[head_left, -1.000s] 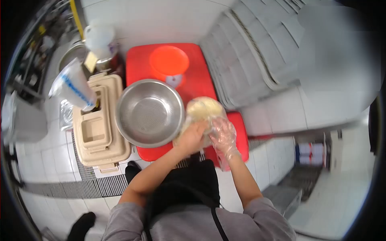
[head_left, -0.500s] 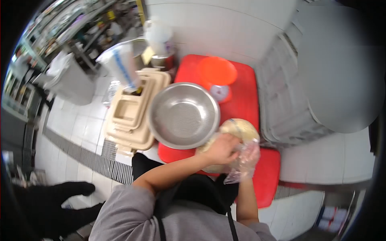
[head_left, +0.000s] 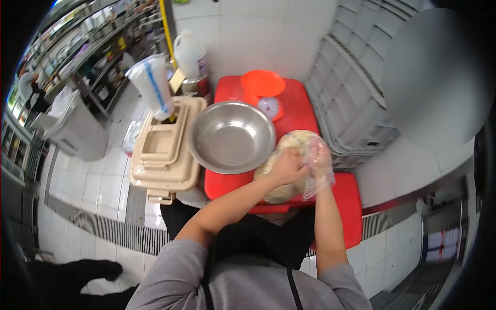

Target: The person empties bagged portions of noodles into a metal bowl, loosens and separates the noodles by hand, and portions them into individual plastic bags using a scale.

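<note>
My left hand reaches across a pale, cream-coloured mass that looks wrapped in clear plastic. Its fingers are closed, pinching thin clear plastic beside my other hand. My right hand is inside that plastic, which looks like a disposable glove hanging loose at the wrist. Its fingers seem stretched out, though the plastic blurs them. The cream-coloured mass lies beneath both hands on a red surface, partly hidden by them. Just left of it sits a wide steel bowl with nothing in it.
An orange-red scale with a round dial stands behind the bowl. To the left is a beige lidded bin with a rolled plastic bag pack on it. Grey crates line the right, and a white jug stands behind.
My view has shifted and become sharper. Both hands are still at the clear plastic over the cream-coloured mass, with my left fingers still at the glove's side.
</note>
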The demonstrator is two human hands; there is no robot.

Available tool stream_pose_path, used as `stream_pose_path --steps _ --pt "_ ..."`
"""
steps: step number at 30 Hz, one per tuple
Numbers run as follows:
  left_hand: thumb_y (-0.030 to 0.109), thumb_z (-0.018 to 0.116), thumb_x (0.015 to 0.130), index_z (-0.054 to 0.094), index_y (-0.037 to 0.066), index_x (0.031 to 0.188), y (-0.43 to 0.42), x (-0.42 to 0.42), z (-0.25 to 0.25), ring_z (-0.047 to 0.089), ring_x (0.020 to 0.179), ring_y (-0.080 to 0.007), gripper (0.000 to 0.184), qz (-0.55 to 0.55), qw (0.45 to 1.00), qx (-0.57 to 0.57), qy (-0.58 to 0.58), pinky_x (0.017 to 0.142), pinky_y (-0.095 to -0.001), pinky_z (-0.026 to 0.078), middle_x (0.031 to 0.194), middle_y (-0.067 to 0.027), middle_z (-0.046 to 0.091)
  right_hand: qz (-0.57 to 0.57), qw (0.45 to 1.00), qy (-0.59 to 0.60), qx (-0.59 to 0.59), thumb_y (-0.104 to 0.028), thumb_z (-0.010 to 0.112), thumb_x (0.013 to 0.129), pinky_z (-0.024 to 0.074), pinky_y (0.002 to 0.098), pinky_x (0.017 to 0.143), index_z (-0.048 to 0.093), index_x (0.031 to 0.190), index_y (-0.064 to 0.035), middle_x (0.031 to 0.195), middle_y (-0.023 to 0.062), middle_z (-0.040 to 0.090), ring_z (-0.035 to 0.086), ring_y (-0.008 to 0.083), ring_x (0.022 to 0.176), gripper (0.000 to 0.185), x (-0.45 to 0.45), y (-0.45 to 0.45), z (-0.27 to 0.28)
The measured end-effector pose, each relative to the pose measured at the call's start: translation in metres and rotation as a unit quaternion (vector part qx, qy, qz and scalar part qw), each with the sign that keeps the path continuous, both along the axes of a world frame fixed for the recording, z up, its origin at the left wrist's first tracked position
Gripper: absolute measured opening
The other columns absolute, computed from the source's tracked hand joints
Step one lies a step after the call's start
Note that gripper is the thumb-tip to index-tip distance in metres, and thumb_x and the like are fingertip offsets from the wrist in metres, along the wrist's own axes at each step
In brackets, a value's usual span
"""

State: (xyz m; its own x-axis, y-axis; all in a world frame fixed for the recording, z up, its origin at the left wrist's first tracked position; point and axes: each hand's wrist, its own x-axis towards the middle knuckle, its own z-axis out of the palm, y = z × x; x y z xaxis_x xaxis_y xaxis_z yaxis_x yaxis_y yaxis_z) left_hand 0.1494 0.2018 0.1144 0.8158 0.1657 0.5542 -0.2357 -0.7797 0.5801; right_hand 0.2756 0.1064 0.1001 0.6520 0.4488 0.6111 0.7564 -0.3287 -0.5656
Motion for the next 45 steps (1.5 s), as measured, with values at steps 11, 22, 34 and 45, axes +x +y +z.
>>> stream_pose_path --steps 11,22,34,45 --pt "0.021 0.065 0.072 0.062 0.005 0.092 -0.011 -0.050 0.020 0.052 0.088 -0.0302 0.026 0.033 0.989 0.140 0.031 0.076 -0.0414 0.042 0.093 -0.0131 0.049 0.354 0.856 0.292 -0.238 -0.012 0.066 0.074 0.0470 0.0297 0.079 0.051 0.112 0.0028 0.099 0.0119 0.061 0.061 0.0213 0.089 0.043 0.000 -0.018 0.068" --pt "0.024 0.066 0.070 0.062 0.003 0.083 -0.007 -0.061 0.025 0.051 0.098 -0.0302 0.025 -0.033 0.973 0.205 -0.096 0.083 -0.0418 0.041 0.099 -0.0141 0.053 0.082 0.950 0.038 -0.300 -0.017 0.058 0.072 0.0452 0.0381 0.088 0.056 0.113 -0.0049 0.105 0.0182 0.062 0.058 0.0317 0.102 0.042 -0.012 0.000 0.055" --pt "0.028 0.055 0.080 0.057 0.005 0.067 -0.006 -0.063 0.025 0.061 0.056 -0.0311 0.027 -0.043 0.976 0.167 0.129 0.054 -0.0421 0.049 0.062 -0.0137 0.061 -0.055 0.895 0.026 -0.442 -0.015 0.054 0.079 0.0458 0.0427 0.091 0.065 0.099 -0.0094 0.108 0.0138 0.062 0.058 0.0321 0.103 0.023 0.035 0.068 0.082" --pt "0.016 0.055 0.078 0.056 0.006 0.069 -0.014 -0.062 0.001 0.058 0.048 -0.0237 0.013 -0.144 0.971 0.177 0.075 0.045 -0.0369 0.048 0.057 -0.0058 0.055 -0.081 0.873 -0.116 -0.467 -0.012 0.054 0.080 0.0517 0.0420 0.080 0.068 0.093 -0.0083 0.099 0.0166 0.065 0.063 0.0327 0.094 0.020 0.154 0.096 0.105"
